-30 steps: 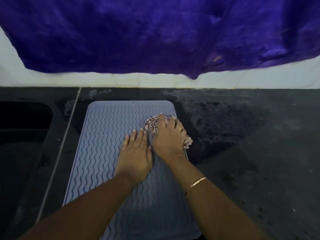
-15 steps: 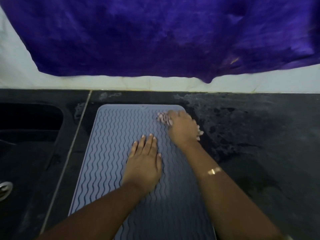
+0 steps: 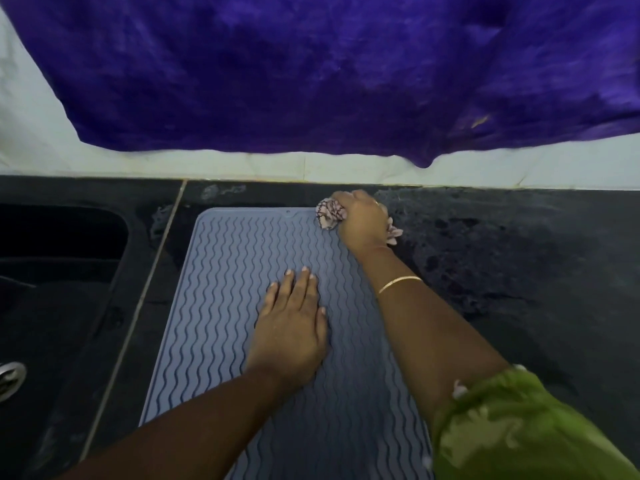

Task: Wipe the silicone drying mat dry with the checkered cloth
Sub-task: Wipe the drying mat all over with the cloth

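A blue-grey silicone drying mat [image 3: 228,306] with wavy ridges lies lengthwise on the dark counter. My left hand [image 3: 292,323] rests flat on the mat's middle, fingers straight. My right hand [image 3: 363,220] grips the bunched checkered cloth [image 3: 329,213] at the mat's far right corner, close to the wall. Cloth ends stick out on both sides of the hand, one over the mat, one over the counter.
A dark sink [image 3: 52,271] with a metal drain [image 3: 10,379] lies to the left. The black counter [image 3: 519,271] to the right looks wet and blotchy. A purple fabric [image 3: 311,71] hangs over the white wall behind.
My right hand slid the cloth away from me, from beside my left hand up to the mat's far right corner. My left hand stayed flat on the mat.
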Available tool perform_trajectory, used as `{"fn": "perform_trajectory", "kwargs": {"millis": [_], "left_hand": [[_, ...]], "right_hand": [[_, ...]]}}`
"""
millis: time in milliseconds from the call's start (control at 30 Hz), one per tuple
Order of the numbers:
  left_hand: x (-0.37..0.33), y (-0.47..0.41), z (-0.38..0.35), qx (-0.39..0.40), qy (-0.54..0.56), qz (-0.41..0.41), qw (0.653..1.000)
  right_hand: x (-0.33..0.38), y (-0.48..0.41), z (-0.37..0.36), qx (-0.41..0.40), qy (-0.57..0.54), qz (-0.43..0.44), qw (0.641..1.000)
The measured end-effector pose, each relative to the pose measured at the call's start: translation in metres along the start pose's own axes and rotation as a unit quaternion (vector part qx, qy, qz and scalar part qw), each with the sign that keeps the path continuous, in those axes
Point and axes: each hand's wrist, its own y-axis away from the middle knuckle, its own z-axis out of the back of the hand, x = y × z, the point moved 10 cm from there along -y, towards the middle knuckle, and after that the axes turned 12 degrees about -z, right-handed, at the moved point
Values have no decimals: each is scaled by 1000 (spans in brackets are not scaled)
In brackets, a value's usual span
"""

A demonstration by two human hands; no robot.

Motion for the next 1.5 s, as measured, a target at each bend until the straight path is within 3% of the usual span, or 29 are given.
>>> {"fn": "perform_trajectory", "kwargs": {"millis": [167, 400, 700, 900, 1100, 1267, 1367, 1500], "left_hand": [[-1, -2, -2, 11, -4, -2, 1000], [0, -3, -5, 19, -19, -6, 1000], [1, -5, -6, 22, -19, -3, 1000], [3, -6, -10, 40, -19, 0, 999], [1, -5, -8, 38, -22, 2, 999], [1, -6, -9, 41, -26, 0, 999], [2, -6, -11, 43, -22, 1, 999], [3, -8, -11, 34, -23, -1, 999]], "right_hand": [[-16, 83, 13, 15, -13, 15, 1000], [-49, 255, 49, -38, -32, -3, 999], [-18, 103, 28, 17, 52, 8, 998], [-42, 213, 47, -2, -31, 7, 999], [-61, 346, 72, -29, -15, 8, 999], [-42, 284, 70, -36, 45, 38, 998], [-33, 219, 62, -41, 35, -10, 998], [-26, 236, 55, -41, 56, -4, 998]]}}
